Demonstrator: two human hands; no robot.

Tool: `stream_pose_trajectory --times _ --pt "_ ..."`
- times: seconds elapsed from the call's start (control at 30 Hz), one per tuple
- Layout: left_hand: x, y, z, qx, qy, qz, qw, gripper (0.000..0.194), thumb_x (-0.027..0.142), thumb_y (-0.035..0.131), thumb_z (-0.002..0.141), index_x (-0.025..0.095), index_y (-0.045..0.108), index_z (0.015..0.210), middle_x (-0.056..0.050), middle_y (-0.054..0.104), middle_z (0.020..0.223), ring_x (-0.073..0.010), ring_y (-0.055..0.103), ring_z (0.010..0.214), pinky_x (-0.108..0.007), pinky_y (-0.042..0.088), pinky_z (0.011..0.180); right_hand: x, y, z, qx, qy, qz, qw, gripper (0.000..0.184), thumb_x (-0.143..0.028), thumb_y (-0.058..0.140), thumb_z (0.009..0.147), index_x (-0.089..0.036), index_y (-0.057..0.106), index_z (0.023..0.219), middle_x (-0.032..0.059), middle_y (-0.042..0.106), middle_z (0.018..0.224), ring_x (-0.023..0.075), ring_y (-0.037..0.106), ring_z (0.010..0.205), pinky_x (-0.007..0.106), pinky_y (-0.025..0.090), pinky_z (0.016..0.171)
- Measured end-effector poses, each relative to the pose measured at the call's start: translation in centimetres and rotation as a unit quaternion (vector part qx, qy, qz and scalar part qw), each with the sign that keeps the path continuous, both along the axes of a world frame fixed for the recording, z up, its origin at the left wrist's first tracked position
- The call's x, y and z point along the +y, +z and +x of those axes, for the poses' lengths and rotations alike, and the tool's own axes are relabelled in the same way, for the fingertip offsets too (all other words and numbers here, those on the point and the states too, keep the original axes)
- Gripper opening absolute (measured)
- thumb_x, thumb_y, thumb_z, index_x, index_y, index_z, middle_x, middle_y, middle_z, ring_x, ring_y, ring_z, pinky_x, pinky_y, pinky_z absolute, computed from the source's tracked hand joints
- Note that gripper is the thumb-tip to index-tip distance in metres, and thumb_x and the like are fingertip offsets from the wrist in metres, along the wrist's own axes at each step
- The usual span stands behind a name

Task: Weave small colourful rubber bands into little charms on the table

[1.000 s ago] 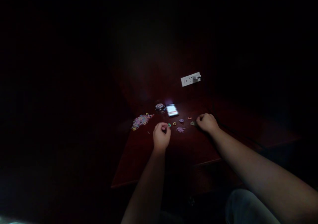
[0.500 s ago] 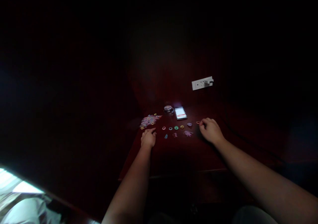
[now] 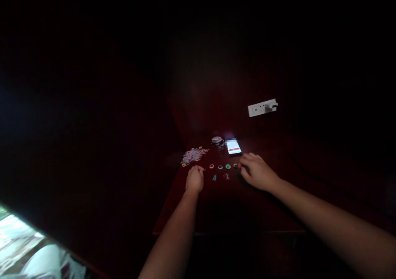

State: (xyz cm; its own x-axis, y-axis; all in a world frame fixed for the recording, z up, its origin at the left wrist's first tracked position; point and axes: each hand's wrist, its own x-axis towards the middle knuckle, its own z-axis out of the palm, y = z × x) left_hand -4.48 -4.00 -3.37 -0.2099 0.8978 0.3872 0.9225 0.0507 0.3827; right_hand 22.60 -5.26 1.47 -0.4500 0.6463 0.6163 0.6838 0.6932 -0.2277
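My left hand (image 3: 194, 179) is closed just in front of a heap of small coloured hair ties (image 3: 194, 155). Something tiny shows at its fingertips, too small to name. On the dark red table, my right hand (image 3: 256, 172) has its fingers bent down beside the yellow hair tie (image 3: 235, 165); whatever is under them is hidden. Between the hands runs a row with a pink hair tie (image 3: 211, 166), a blue hair tie (image 3: 220, 167) and a green hair tie (image 3: 228, 166). Nearer me lie a small blue bundle (image 3: 214, 177) and a small pink bundle (image 3: 226, 176).
A lit phone (image 3: 234, 147) lies behind the row, with a small round clear container (image 3: 218, 142) to its left. A white socket strip (image 3: 262, 108) with a plug is on the wall. The table's front edge (image 3: 229, 232) is faintly visible.
My right hand has moved left along the row, now covering where the purple ties and orange tie lay. My left hand's fingers have drawn together. The whole view has shifted slightly.
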Motion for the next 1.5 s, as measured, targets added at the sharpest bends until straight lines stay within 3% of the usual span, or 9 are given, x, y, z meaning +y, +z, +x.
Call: stream_pose_trajectory --times 0.13,0.27,0.4,0.53,0.77,1.5 --pt "0.3 1.9 3.0 0.047 -0.162 0.085 0.982 0.016 0.025 0.047 0.092 0.019 0.062 0.09 -0.005 0.065 0.095 -0.0187 0.057 0.095 -0.032 0.043 0.089 1.4 1.9 -1.6 -0.017 0.022 0.049 0.998 0.012 -0.018 0.049 0.084 -0.019 0.059 0.078 0.0074 0.06 0.085 0.022 0.05 0.085 0.035 0.037 0.079" --pt "1.6 3.8 6.4 -0.011 -0.261 0.133 0.956 0.011 0.02 0.053 0.089 0.021 0.06 0.097 -0.002 0.064 0.091 -0.0158 0.058 0.088 -0.03 0.044 0.084 3.4 0.2 -1.2 0.025 0.046 0.034 0.998 0.008 -0.018 0.051 0.083 -0.019 0.059 0.085 0.0073 0.061 0.09 0.0218 0.052 0.088 0.035 0.039 0.081" --pt "2.6 3.5 8.7 -0.115 -0.277 0.189 0.935 0.01 0.02 0.054 0.087 0.02 0.059 0.096 -0.003 0.064 0.089 -0.0149 0.059 0.084 -0.028 0.045 0.079 4.6 -1.7 -0.2 0.116 0.05 -0.034 0.991 0.012 -0.02 0.056 0.082 -0.019 0.058 0.094 0.0051 0.06 0.088 0.0199 0.054 0.084 0.033 0.043 0.075" --pt "2.5 2.4 8.7 -0.121 -0.328 0.145 0.926 0.005 0.019 0.06 0.083 0.02 0.062 0.088 -0.002 0.064 0.086 -0.0152 0.059 0.082 -0.027 0.045 0.074 4.2 -1.5 -0.3 0.141 0.088 -0.063 0.984 0.01 -0.022 0.057 0.083 -0.021 0.057 0.094 0.0033 0.059 0.087 0.0179 0.055 0.083 0.031 0.044 0.074" --pt "1.6 2.5 8.1 -0.147 -0.339 0.096 0.924 0.006 0.024 0.058 0.086 0.02 0.06 0.089 -0.003 0.066 0.088 -0.0158 0.06 0.083 -0.027 0.044 0.073 3.7 -1.0 -0.6 0.116 0.123 -0.077 0.983 0.002 -0.022 0.056 0.086 -0.02 0.056 0.084 0.0021 0.058 0.081 0.0161 0.054 0.078 0.029 0.041 0.069" --pt "1.8 2.5 8.2 -0.163 -0.321 0.11 0.926 0.006 0.025 0.061 0.083 0.02 0.062 0.087 -0.001 0.066 0.084 -0.0128 0.059 0.076 -0.025 0.047 0.075 4.5 -0.8 0.6 0.089 0.126 -0.083 0.984 0.006 -0.017 0.055 0.082 -0.018 0.058 0.077 0.0015 0.057 0.075 0.0141 0.052 0.071 0.026 0.04 0.065"
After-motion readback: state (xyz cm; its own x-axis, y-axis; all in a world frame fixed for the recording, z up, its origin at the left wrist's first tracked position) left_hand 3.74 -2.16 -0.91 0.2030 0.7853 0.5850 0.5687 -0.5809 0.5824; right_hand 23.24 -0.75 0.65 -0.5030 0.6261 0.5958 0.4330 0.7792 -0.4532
